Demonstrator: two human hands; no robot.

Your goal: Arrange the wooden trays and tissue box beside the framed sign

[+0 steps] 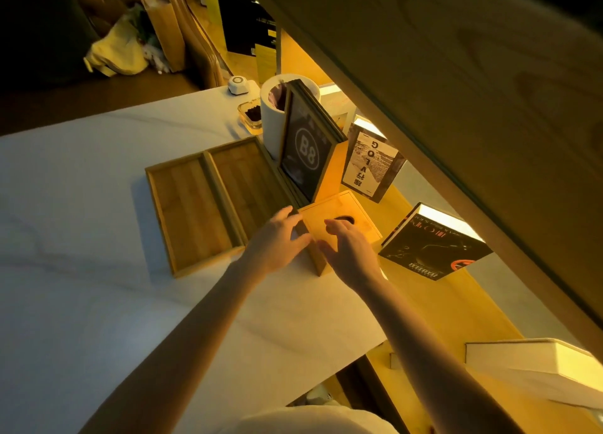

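Observation:
Two shallow wooden trays lie side by side on the white table: the left tray (191, 213) and the right tray (248, 177), which reaches the foot of the dark framed sign (301, 149) marked "88". The wooden tissue box (339, 220) with an oval slot stands just in front of the sign, to the right of the trays. My left hand (277, 239) hovers at the box's left side with fingers spread. My right hand (349, 249) is over the box's near top, fingers apart. Neither hand clearly grips anything.
A white cylinder bin (272, 117), a glass ashtray (251, 115) and a small white device (237, 84) stand behind the sign. Books (372, 166) (434, 244) lean on the lit yellow shelf at right, under a sloping wooden panel (456, 74). A white box (535, 365) lies at the near right.

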